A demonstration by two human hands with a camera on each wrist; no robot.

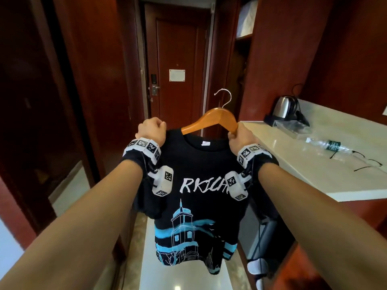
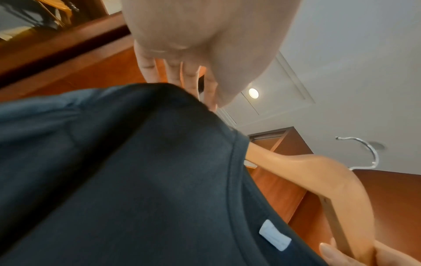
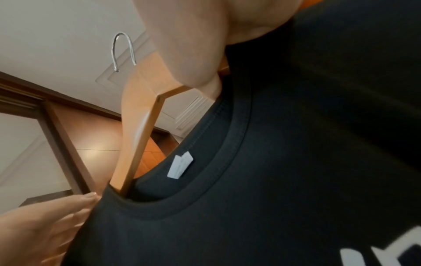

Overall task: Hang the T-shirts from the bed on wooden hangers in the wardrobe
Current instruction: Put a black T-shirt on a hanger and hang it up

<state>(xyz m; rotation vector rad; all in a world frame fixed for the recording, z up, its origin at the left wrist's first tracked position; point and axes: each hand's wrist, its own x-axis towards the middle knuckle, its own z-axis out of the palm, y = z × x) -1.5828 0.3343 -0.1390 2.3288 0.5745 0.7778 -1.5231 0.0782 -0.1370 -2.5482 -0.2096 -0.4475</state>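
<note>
I hold a black T-shirt with white lettering and a blue tower print up in front of me. A wooden hanger with a metal hook sticks out of its collar. The hanger's left arm is inside the shirt, under the shoulder that my left hand grips. Its right arm is outside the collar, and my right hand grips its end. In the right wrist view the hanger enters the collar beside the white neck label. In the left wrist view the T-shirt fills the frame.
A pale counter at my right carries a steel kettle, a plastic bottle and glasses. A closed wooden door is straight ahead, with a tall open compartment to its right. Dark wood panels stand at left.
</note>
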